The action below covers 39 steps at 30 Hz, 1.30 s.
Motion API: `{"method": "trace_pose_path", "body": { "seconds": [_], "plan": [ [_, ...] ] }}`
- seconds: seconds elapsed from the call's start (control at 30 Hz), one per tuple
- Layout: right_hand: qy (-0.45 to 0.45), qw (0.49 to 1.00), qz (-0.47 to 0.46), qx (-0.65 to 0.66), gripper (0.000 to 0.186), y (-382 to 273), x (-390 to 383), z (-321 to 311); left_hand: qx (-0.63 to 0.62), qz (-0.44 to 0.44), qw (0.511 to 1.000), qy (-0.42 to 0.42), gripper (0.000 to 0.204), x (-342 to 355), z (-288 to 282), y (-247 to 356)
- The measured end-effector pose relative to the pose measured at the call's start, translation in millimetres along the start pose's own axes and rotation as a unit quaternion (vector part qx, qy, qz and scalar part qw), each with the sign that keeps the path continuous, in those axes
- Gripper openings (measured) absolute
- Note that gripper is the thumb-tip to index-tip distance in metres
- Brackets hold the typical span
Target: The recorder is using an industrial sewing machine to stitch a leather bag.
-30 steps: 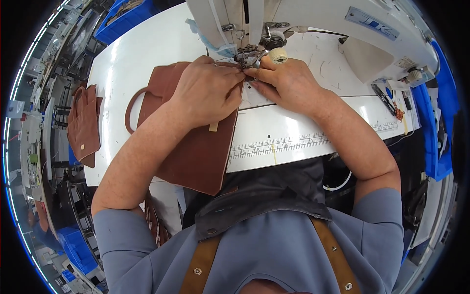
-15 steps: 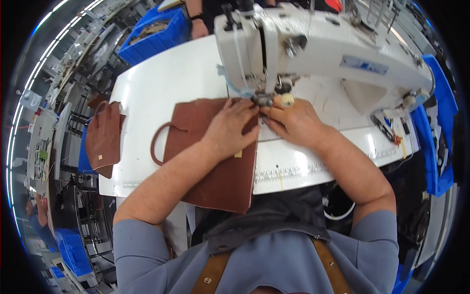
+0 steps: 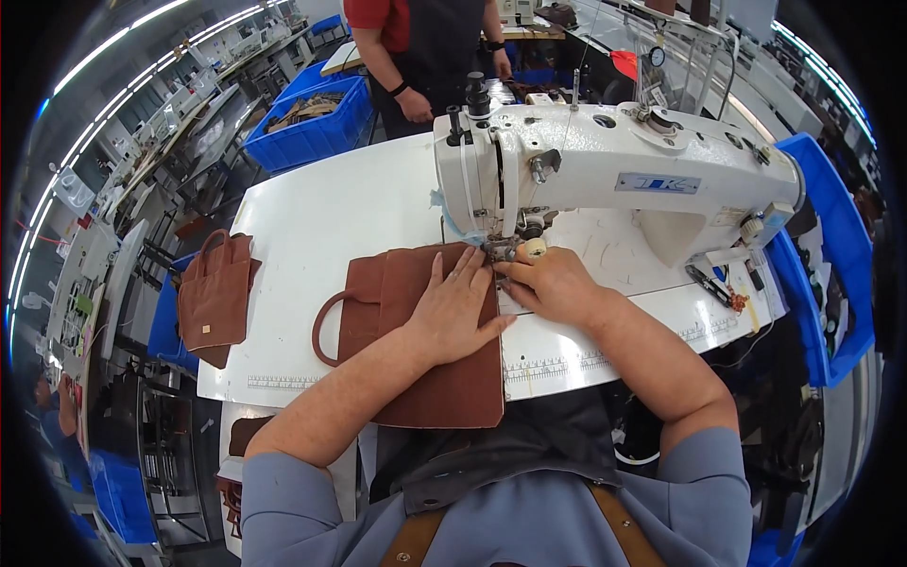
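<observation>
A flat brown leather handbag piece (image 3: 430, 397) with a loop handle (image 3: 328, 326) on its left side lies on the white sewing table, overhanging the front edge. Its far right corner is at the presser foot (image 3: 500, 251) of a white sewing machine (image 3: 586, 156). My left hand (image 3: 458, 307) rests flat on the leather, fingers spread and fingertips close to the foot. Just right of the foot, my right hand (image 3: 553, 283) has its bent index finger and thumb at the leather's right edge, seemingly pinching it. The machine hides the needle point.
Another brown handbag (image 3: 215, 302) hangs over the table's left edge. Blue bins stand beyond the table (image 3: 307, 128) and at the right (image 3: 831, 283). Small tools (image 3: 713, 286) lie under the machine arm. A person in a red sleeve (image 3: 368, 14) stands behind the machine.
The view has tilted up, showing more of the person and the room behind. Both hands stay by the presser foot, and the leather is still under my left hand.
</observation>
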State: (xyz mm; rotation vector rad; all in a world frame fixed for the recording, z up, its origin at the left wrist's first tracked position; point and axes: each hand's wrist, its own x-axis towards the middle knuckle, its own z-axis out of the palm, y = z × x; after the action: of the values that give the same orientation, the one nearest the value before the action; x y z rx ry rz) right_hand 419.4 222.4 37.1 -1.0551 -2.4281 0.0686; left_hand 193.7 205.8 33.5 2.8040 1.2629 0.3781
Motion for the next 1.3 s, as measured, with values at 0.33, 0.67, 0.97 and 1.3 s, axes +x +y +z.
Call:
{"method": "trace_pose_path", "body": {
  "seconds": [0.33, 0.67, 0.97, 1.3],
  "plan": [
    [0.029, 0.997, -0.044, 0.054, 0.024, -4.8, -6.7, -0.8, -0.05, 0.077, 0.993, -0.077, 0.106, -105.2, -21.4, 63.0],
    [0.115, 0.993, -0.03, 0.014, 0.018, -37.8, -36.0, -35.9, -0.362, 0.003, 0.932, 0.03, 0.021, -108.5, -19.9, 41.0],
    [0.034, 0.805, 0.35, 0.478, 0.032, -137.2, -149.0, 15.2, -0.451, -0.052, 0.885, 0.103, 0.023, -109.5, -16.2, 44.0],
    [0.022, 0.702, 0.264, 0.661, 0.024, -139.7, -131.2, 53.9, -0.123, 0.061, 0.963, 0.231, 0.028, -126.3, -7.8, 84.9]
  ]
}}
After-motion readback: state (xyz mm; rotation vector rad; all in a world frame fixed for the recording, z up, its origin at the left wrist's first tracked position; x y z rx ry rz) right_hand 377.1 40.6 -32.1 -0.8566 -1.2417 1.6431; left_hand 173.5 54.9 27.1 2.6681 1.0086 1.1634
